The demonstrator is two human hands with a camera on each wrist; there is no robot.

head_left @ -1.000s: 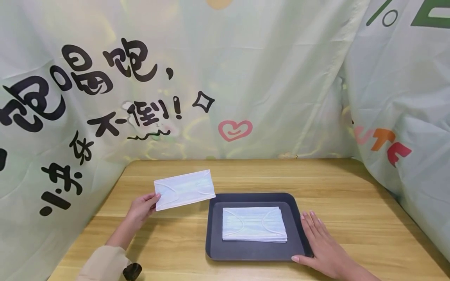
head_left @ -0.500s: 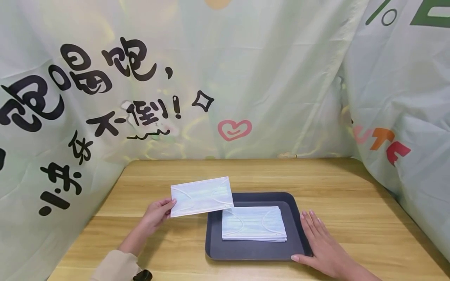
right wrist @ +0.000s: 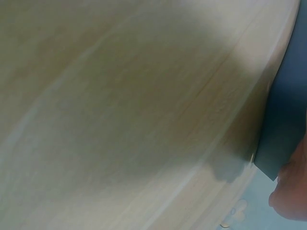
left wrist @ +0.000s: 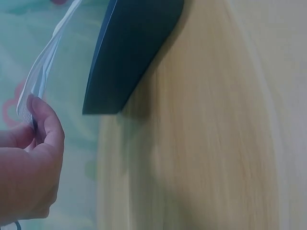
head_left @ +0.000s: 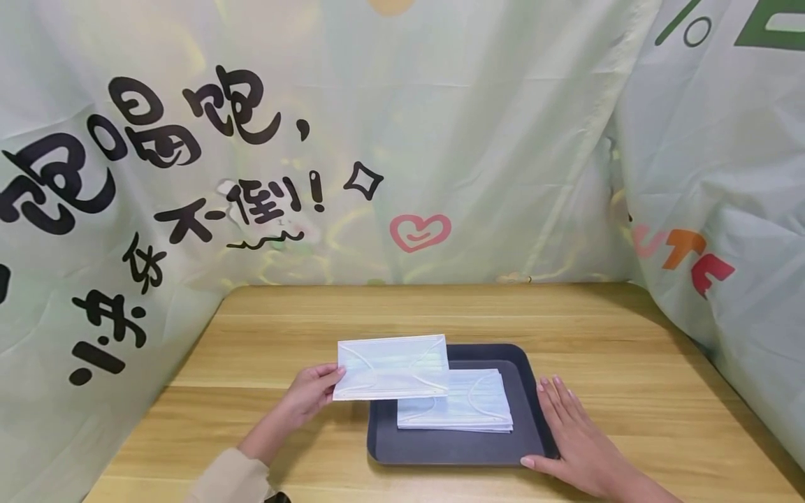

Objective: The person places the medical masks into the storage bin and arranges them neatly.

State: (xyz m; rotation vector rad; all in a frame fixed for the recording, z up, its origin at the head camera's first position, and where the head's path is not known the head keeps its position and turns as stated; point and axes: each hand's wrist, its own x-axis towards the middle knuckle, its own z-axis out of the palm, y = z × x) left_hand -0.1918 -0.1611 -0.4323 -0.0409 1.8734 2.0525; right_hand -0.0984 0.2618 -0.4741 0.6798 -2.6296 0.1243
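My left hand [head_left: 309, 395] pinches the left edge of a pale blue face mask [head_left: 391, 368], thumb on top. In the left wrist view the mask [left wrist: 42, 67] shows edge-on between thumb and fingers. Its right part overlaps the left side of the dark tray [head_left: 440, 453] and covers part of a stack of face masks [head_left: 487, 405] lying in it. My right hand [head_left: 581, 440] rests against the tray's right side, fingers straight along the rim and thumb at the near right corner. In the right wrist view only a bit of that hand [right wrist: 292, 189] shows beside the tray wall.
A wooden table [head_left: 302, 461] carries the tray near its front. Behind it hangs a pale curtain [head_left: 490, 154] with black lettering and a pink heart. Another printed cloth [head_left: 723, 175] hangs down along the right side.
My left hand has carried the mask rightward and toward me, from beside the tray to over its left part. My right hand and the tray have stayed in place.
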